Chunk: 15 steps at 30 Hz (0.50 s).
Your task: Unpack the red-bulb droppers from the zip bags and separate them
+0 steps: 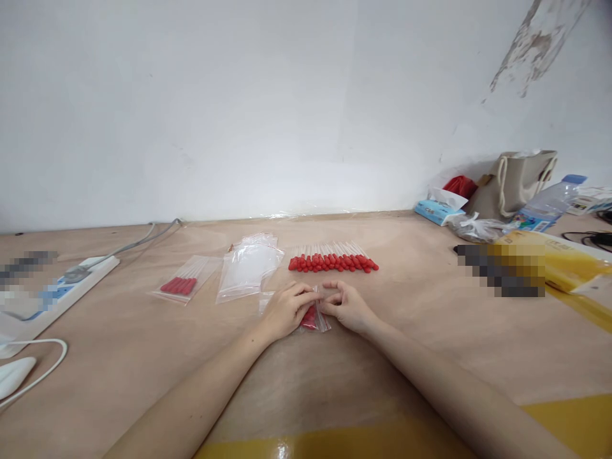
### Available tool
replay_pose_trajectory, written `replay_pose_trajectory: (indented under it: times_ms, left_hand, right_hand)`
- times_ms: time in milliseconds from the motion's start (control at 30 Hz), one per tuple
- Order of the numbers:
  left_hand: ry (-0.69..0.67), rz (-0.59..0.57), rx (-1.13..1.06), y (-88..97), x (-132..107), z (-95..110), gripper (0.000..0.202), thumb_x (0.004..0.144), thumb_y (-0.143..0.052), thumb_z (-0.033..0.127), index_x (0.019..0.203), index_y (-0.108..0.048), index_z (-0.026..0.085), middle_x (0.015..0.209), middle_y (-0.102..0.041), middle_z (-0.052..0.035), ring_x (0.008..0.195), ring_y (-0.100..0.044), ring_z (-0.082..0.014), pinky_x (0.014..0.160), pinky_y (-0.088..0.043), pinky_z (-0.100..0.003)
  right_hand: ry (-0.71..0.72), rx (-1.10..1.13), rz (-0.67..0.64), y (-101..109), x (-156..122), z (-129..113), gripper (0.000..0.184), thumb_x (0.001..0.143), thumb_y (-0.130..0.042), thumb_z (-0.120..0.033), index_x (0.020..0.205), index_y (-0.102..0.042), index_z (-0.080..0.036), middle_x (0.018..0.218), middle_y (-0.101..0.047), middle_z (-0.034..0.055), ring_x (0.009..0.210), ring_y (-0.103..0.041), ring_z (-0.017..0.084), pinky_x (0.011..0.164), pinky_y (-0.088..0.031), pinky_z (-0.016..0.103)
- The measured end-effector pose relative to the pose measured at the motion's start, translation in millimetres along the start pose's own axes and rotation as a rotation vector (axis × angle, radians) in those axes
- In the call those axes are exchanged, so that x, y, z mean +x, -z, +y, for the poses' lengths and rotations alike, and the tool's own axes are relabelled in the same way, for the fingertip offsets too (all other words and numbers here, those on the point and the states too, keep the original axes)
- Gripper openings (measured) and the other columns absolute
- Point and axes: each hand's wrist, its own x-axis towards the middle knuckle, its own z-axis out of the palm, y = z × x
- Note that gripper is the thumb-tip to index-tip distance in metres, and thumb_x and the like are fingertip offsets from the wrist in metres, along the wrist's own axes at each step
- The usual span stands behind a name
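Between my hands a clear zip bag (324, 322) lies on the table, with red tips showing inside it. My left hand (285, 310) rests over its left side, thumb and fingers closed on the plastic. My right hand (350, 307) pinches the bag's right edge near the top, its other fingers curled. Just beyond, a row of sticks with red tips (332, 260) lies side by side, tips toward me. To the left is a stack of clear zip bags (248, 268). Farther left lies a zip bag holding several red-tipped sticks (180, 285). Part of another bag shows beside my left hand.
A white power strip (45, 312) with cables lies at the left, with a white device (15, 377) nearer me. At the right are a tissue pack (436, 211), a canvas bag (521, 182), a plastic bottle (554, 201) and a yellow package (554, 258). A wall stands behind.
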Motion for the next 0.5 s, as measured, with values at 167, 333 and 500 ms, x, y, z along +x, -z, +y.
replay_pose_trajectory:
  times_ms: [167, 333, 500]
  left_hand:
    - [0.001, -0.033, 0.022, 1.3, 0.7, 0.2, 0.033, 0.087, -0.038, 0.013, 0.111, -0.057, 0.026, 0.101, -0.057, -0.0037, 0.091, -0.051, -0.0162, 0.080, -0.043, -0.030]
    - [0.004, -0.038, 0.019, 2.1, 1.4, 1.4, 0.034, 0.086, -0.038, 0.012, 0.111, -0.057, 0.026, 0.101, -0.057, -0.0040, 0.092, -0.051, -0.0163, 0.081, -0.042, -0.030]
    - [0.009, -0.043, 0.009, 2.8, 1.9, 2.4, 0.034, 0.087, -0.037, 0.014, 0.111, -0.058, 0.026, 0.101, -0.057, -0.0042, 0.091, -0.051, -0.0168, 0.081, -0.042, -0.031]
  right_hand:
    - [-0.025, 0.011, -0.024, 3.1, -2.2, -6.6, 0.043, 0.069, -0.056, -0.022, 0.112, -0.046, -0.019, 0.065, -0.065, -0.0036, 0.070, -0.060, 0.015, 0.073, -0.039, 0.033]
    - [-0.033, 0.025, -0.058, 6.0, -2.2, -9.0, 0.044, 0.066, -0.056, -0.018, 0.110, -0.047, -0.018, 0.063, -0.064, -0.0041, 0.068, -0.059, 0.015, 0.072, -0.040, 0.032]
    - [-0.023, 0.064, -0.037, 4.4, -0.3, -3.8, 0.048, 0.062, -0.062, -0.020, 0.108, -0.048, -0.018, 0.067, -0.067, -0.0017, 0.070, -0.060, 0.016, 0.072, -0.040, 0.032]
